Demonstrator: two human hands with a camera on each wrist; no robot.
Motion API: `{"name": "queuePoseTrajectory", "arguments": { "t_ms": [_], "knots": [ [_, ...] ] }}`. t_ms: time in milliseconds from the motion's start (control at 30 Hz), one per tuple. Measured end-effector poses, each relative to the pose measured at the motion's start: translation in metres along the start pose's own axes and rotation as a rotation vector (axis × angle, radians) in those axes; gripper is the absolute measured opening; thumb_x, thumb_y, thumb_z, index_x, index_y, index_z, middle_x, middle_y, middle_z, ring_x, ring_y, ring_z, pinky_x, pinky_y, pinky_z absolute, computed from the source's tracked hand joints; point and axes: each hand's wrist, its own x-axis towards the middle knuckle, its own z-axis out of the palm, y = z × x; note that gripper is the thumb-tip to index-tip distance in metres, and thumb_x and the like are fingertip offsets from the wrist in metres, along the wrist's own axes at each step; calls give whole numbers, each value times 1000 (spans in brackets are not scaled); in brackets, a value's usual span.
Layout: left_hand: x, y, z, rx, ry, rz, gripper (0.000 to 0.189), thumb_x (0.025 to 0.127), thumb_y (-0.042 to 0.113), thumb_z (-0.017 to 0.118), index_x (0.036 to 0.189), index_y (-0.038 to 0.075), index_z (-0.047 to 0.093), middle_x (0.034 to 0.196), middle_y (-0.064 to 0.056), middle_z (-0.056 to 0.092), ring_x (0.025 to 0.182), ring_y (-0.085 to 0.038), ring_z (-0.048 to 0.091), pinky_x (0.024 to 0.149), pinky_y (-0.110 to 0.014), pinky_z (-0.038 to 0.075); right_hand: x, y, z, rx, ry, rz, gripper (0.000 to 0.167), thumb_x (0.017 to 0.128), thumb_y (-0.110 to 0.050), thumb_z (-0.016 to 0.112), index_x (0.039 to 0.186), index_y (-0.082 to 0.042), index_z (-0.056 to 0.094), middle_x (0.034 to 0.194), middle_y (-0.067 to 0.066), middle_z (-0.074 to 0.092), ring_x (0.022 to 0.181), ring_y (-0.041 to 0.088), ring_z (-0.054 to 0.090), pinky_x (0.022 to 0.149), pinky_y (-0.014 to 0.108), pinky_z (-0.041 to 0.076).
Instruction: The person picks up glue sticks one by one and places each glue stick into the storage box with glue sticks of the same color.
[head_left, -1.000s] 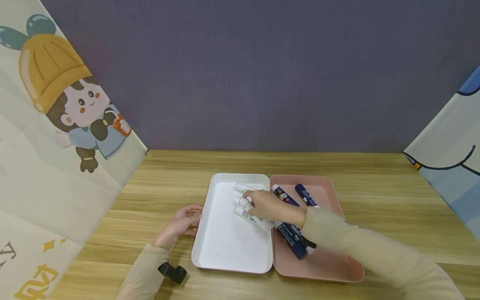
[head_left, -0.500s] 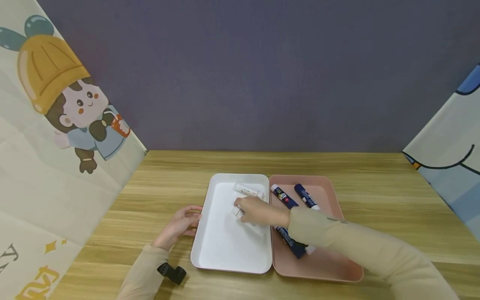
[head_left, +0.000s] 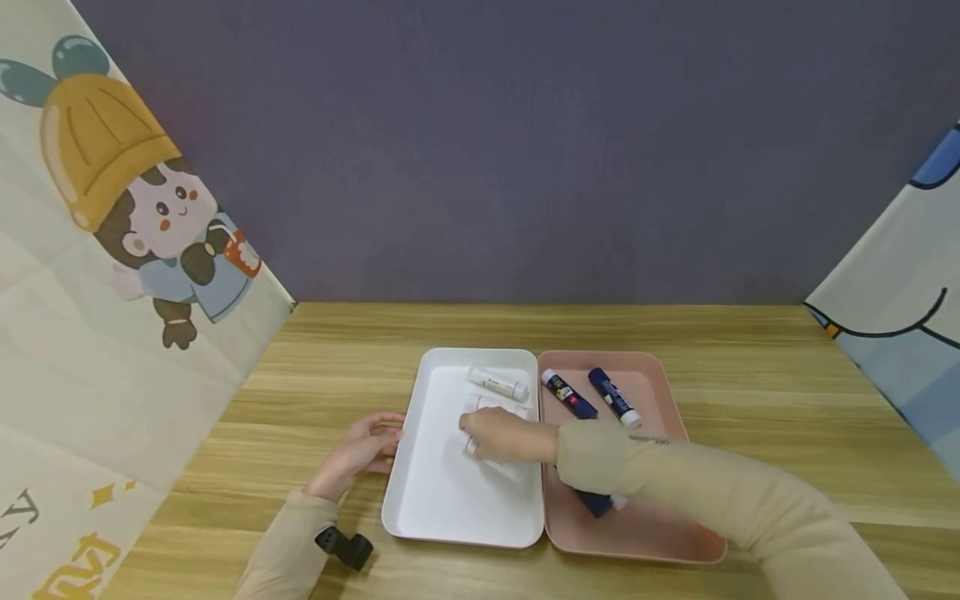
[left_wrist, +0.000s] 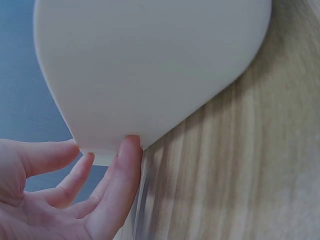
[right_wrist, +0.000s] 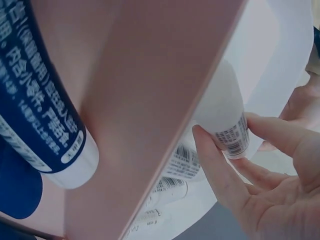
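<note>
My right hand reaches over the pink tray into the white tray. In the right wrist view, thumb and fingers pinch a whitish tube by its barcoded end. In the head view that hand mostly hides it. Beside it in the white tray lie other pale, barcoded tubes, one being a clear tube near the far end. My left hand rests its fingertips on the left wall of the white tray, fingers extended, holding nothing else.
A pink tray stands right against the white one. It holds several navy tubes, including one with a red label spot and another with a white end; my right sleeve covers part of it. A dark wall rises behind the wooden table.
My right hand has shifted toward the near side of the white tray, uncovering the pale tubes at the far end. My left hand has stayed at the tray's wall.
</note>
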Motion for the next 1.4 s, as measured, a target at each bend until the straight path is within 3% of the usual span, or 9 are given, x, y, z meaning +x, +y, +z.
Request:
{"name": "queuePoseTrajectory", "arguments": {
  "t_ms": [133, 400, 967, 1200, 1400],
  "knots": [
    [1, -2, -1, 1, -5, -14, 41, 89, 15, 51, 122, -6, 38, 100, -16, 58, 76, -18, 62, 64, -36, 52, 0, -1, 3, -28, -8, -6, 15, 74, 0, 64, 88, -2, 58, 64, 0, 51, 59, 11, 44, 55, 21, 39],
    [4, -4, -2, 0, 17, -43, 42, 87, 17, 54, 121, -2, 41, 98, -12, 59, 76, -18, 62, 65, -36, 52, 2, -2, 8, -90, -25, 5, 15, 75, -3, 64, 89, -3, 59, 67, 1, 55, 61, 12, 49, 58, 21, 43],
    [3, -7, -3, -23, -2, 4, 44, 87, 18, 55, 120, -7, 39, 98, -16, 58, 75, -20, 62, 63, -36, 52, 4, -8, 9, -142, -66, 17, 10, 79, -6, 61, 88, -6, 56, 69, 1, 54, 61, 11, 50, 55, 19, 42],
    [10, -14, -5, -49, 36, -47, 48, 82, 22, 62, 120, 0, 44, 99, -13, 59, 76, -21, 62, 64, -38, 52, 5, -9, 10, -153, -73, 15, 13, 78, -6, 62, 89, -5, 56, 70, 1, 55, 63, 12, 52, 56, 20, 43],
    [3, -4, 0, -17, 16, -26, 43, 88, 17, 53, 122, -5, 38, 100, -17, 57, 77, -20, 61, 64, -36, 52, 2, -10, 8, -148, -39, 22, 11, 78, -7, 62, 87, -7, 56, 68, 1, 54, 59, 11, 50, 53, 18, 42]
  ]
}}
